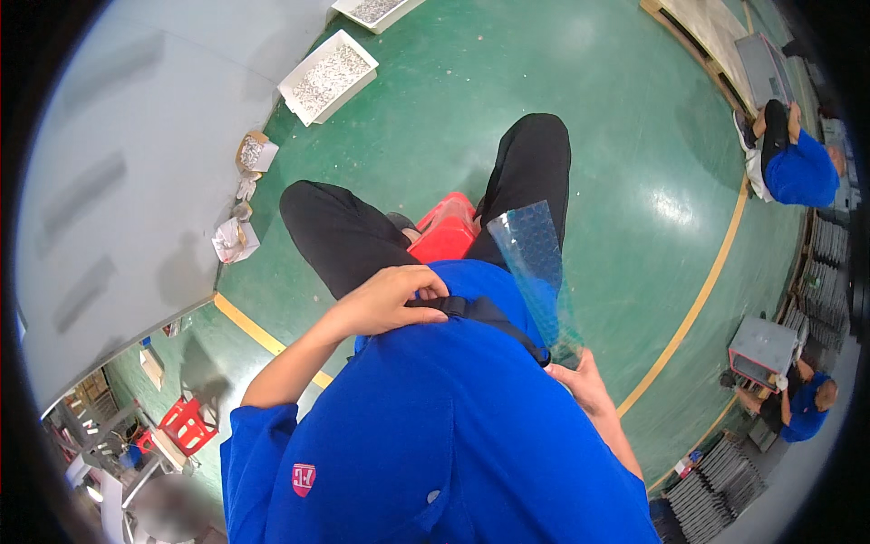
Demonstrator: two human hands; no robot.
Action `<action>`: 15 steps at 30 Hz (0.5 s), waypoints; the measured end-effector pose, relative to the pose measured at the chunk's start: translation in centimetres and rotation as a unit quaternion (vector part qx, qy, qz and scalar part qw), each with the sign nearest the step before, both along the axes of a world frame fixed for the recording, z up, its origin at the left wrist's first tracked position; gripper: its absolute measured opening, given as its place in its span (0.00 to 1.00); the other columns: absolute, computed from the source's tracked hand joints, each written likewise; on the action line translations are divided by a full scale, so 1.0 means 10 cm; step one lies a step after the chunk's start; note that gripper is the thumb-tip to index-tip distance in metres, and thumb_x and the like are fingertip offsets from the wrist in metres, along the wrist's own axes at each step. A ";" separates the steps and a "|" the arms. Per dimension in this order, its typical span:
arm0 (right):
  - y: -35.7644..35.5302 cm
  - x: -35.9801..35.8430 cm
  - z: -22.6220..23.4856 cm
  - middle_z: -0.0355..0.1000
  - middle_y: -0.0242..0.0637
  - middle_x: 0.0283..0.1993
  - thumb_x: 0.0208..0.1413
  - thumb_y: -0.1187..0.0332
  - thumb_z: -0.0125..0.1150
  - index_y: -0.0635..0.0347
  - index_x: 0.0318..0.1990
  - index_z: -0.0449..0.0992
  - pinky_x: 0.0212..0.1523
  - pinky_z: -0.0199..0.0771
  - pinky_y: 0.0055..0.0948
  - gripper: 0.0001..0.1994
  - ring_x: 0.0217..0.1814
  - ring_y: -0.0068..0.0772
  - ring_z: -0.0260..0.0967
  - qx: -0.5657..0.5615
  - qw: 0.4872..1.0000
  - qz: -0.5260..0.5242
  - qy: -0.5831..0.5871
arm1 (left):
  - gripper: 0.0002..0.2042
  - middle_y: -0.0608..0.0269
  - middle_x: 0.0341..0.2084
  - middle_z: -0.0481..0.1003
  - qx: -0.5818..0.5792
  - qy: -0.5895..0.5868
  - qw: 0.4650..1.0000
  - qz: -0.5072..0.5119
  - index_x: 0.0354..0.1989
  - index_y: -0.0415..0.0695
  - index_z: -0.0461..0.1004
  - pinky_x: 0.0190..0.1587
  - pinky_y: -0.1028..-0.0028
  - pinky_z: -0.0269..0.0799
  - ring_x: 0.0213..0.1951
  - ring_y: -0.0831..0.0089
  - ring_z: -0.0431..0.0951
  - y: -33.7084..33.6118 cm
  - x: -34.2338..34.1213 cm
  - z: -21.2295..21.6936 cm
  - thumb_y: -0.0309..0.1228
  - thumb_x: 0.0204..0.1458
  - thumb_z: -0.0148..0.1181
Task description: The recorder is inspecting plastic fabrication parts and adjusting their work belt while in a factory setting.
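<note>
Translucent blue-tinted plastic, a bubble-textured sleeve (536,276), stands up from the right hand (584,385), which pinches its lower end just right of the black strap (485,313). The left hand (390,299) is curled closed on the strap's upper end, at the chest of the blue shirt (435,426). The hands are apart, one on each side of the strap.

Risks, as judged:
- The sleeve is held only at its bottom edge and is limp material; it could fold over or slide out and fall to the green floor (616,154).
- With one hand busy on the strap, there is nothing to support the sleeve's free upper end.
- The strap crosses just beside the sleeve's base; a tug on it could snag or crease the plastic.

Surroundings, relative to the strap:
- Directly above it, a red stool (446,231) between the person's black-trousered knees.
- Far upper left, white boxes of small grey parts (328,77) at the edge of the grey counter (118,181).
- Right and lower right, two other people in blue, seated among grey stacked trays (725,476).
- A yellow floor line (698,299) runs to the right.

Nothing lies between the hands but the shirt and strap.
</note>
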State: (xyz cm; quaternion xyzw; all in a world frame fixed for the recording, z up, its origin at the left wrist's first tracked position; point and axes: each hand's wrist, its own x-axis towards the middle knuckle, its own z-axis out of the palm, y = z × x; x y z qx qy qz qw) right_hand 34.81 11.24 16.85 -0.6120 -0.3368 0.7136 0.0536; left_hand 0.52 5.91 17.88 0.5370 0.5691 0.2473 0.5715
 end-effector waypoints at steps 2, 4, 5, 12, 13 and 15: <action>0.02 -0.09 0.11 0.72 0.32 0.32 0.36 0.68 0.75 0.64 0.36 0.73 0.38 0.67 0.25 0.20 0.35 0.24 0.68 -0.014 0.999 -0.022 -0.037 | 0.15 0.62 0.31 0.70 -0.006 -0.026 0.999 0.047 0.39 0.40 0.71 0.40 0.73 0.67 0.34 0.72 0.70 -0.09 0.05 -0.06 0.32 0.44 0.65; 0.15 -0.20 0.28 0.72 0.32 0.31 0.36 0.69 0.75 0.64 0.35 0.73 0.38 0.68 0.25 0.19 0.34 0.24 0.68 -0.046 0.998 0.007 -0.043 | 0.15 0.62 0.31 0.69 0.008 -0.020 0.998 0.058 0.40 0.40 0.71 0.40 0.73 0.66 0.33 0.72 0.69 -0.12 0.09 -0.07 0.32 0.45 0.64; 0.18 -0.23 0.35 0.71 0.32 0.30 0.36 0.69 0.74 0.64 0.34 0.73 0.35 0.68 0.25 0.18 0.32 0.24 0.68 -0.044 0.999 0.011 -0.018 | 0.15 0.62 0.31 0.68 0.015 -0.017 0.998 0.063 0.40 0.40 0.70 0.39 0.73 0.66 0.33 0.72 0.69 -0.13 0.10 -0.07 0.32 0.45 0.64; 0.49 -0.57 0.18 0.66 0.28 0.20 0.41 0.69 0.70 0.59 0.28 0.71 0.17 0.56 0.21 0.11 0.17 0.20 0.60 -0.083 0.991 -0.042 0.099 | 0.13 0.66 0.28 0.65 0.019 -0.040 0.998 0.048 0.39 0.40 0.69 0.34 0.77 0.63 0.30 0.78 0.65 -0.12 0.04 -0.10 0.31 0.48 0.61; 0.50 -0.66 0.14 0.65 0.28 0.19 0.42 0.68 0.69 0.58 0.27 0.71 0.15 0.53 0.20 0.11 0.15 0.19 0.58 -0.096 0.987 -0.073 0.109 | 0.12 0.68 0.27 0.65 0.009 -0.063 0.995 0.075 0.39 0.40 0.68 0.33 0.79 0.62 0.29 0.80 0.64 -0.14 0.05 -0.13 0.31 0.49 0.60; 0.51 -0.79 0.14 0.65 0.28 0.18 0.43 0.67 0.69 0.58 0.27 0.70 0.13 0.50 0.18 0.11 0.13 0.18 0.56 -0.081 0.989 -0.069 0.102 | 0.10 0.70 0.26 0.65 -0.031 -0.140 0.980 0.138 0.39 0.40 0.68 0.32 0.81 0.61 0.28 0.83 0.63 -0.18 0.04 -0.16 0.31 0.52 0.58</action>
